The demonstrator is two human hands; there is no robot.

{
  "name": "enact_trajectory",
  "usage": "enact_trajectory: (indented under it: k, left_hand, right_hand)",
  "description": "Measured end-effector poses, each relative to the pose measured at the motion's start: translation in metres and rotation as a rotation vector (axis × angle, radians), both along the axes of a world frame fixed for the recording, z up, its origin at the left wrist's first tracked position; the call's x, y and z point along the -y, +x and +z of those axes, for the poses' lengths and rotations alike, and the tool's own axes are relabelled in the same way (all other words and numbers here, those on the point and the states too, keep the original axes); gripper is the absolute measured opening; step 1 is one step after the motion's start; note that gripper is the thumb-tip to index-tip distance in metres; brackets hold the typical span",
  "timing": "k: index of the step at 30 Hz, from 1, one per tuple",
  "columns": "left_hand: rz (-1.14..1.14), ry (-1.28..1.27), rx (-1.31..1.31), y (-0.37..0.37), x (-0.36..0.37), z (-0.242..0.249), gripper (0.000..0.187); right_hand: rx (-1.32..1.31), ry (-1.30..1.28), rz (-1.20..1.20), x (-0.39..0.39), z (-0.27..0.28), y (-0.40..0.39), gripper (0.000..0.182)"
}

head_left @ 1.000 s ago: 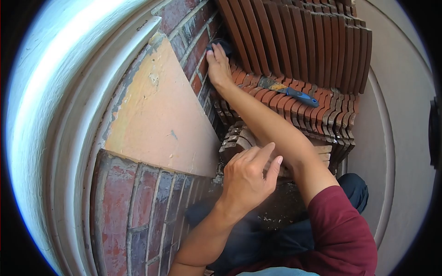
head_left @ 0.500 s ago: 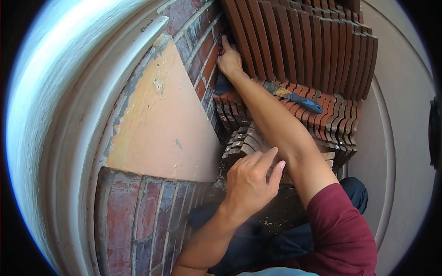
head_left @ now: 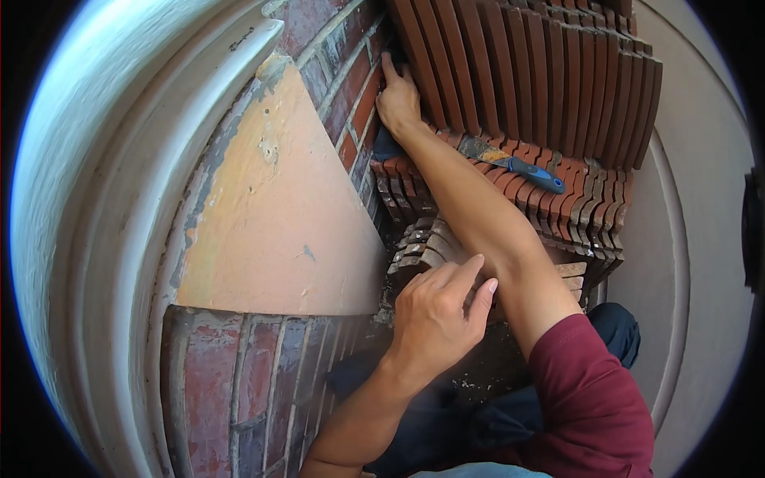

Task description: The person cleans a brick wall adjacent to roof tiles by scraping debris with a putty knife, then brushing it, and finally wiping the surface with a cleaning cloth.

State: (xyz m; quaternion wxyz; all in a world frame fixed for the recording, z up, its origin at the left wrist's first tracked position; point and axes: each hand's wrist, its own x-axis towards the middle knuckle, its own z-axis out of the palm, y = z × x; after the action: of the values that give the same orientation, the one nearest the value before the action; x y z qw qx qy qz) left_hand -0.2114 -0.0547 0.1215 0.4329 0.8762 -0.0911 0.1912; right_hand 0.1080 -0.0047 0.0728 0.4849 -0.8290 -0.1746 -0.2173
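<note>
My right hand (head_left: 398, 97) reaches into the narrow gap between the brick wall (head_left: 345, 95) and the tall stack of red-brown tiles (head_left: 518, 72). Its visible fingers point away from me, spread a little, and no held item shows; the fingertips are partly in shadow. Nearer to me, my left hand (head_left: 441, 309) hovers in front of the right forearm, empty, with thumb and index finger apart and the other fingers loosely curled. A scraper with a blue and black handle (head_left: 535, 174) lies on the lower row of tiles (head_left: 570, 199), right of my right forearm.
A peach-painted, chipped triangular panel (head_left: 275, 215) covers part of the wall at the left, beside a curved pale moulding (head_left: 127, 239). Broken tile pieces (head_left: 422, 243) lie below the stack. A pale curved wall (head_left: 693, 159) stands at the right.
The small red and dark item beside my right fingers is no longer visible, and those fingers now stretch further up the gap. My left hand has barely moved. The view has shifted slightly.
</note>
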Motion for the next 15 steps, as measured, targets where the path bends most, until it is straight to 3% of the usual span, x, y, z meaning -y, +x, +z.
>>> enact_trajectory:
  k: [5, 11, 15]
  left_hand:
    - [-0.017, -0.003, 0.039, 0.003, 0.003, 0.000, 0.030]
    - [-0.007, -0.014, 0.044, -0.007, 0.005, 0.011, 0.030]
    - [-0.027, -0.036, 0.064, -0.007, 0.005, 0.011, 0.030]
  right_hand:
    - [0.045, -0.078, -0.009, 0.006, 0.004, -0.008, 0.067]
    - [-0.025, -0.024, -0.025, -0.001, 0.014, -0.007, 0.067]
    - [0.001, -0.147, 0.014, 0.010, 0.012, -0.022, 0.068]
